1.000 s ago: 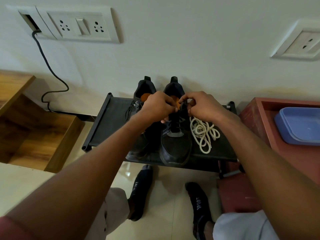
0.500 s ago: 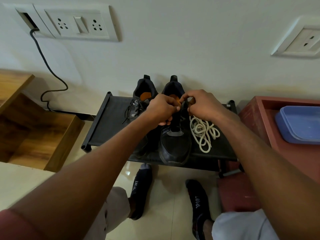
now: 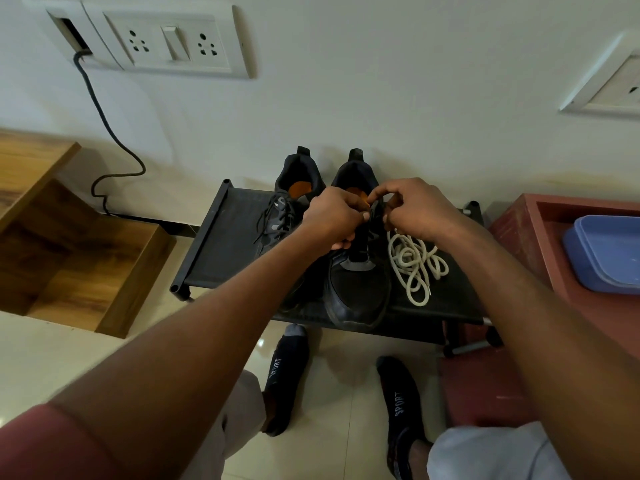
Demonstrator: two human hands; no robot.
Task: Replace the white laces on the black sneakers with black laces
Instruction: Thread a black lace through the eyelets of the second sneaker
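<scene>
A blue lidded container (image 3: 604,252) sits in a red tray (image 3: 512,230); a black cable (image 3: 104,123) hangs from the wall socket plate (image 3: 166,39).

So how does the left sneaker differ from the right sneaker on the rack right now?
The left sneaker already carries a black lace with loose ends and no hand grips it; the right sneaker is being worked on, the left hand and right hand pinching at its top eyelets. The removed white laces lie beside the right sneaker. Both sneakers are black, toes toward the person, on the black rack.
</scene>
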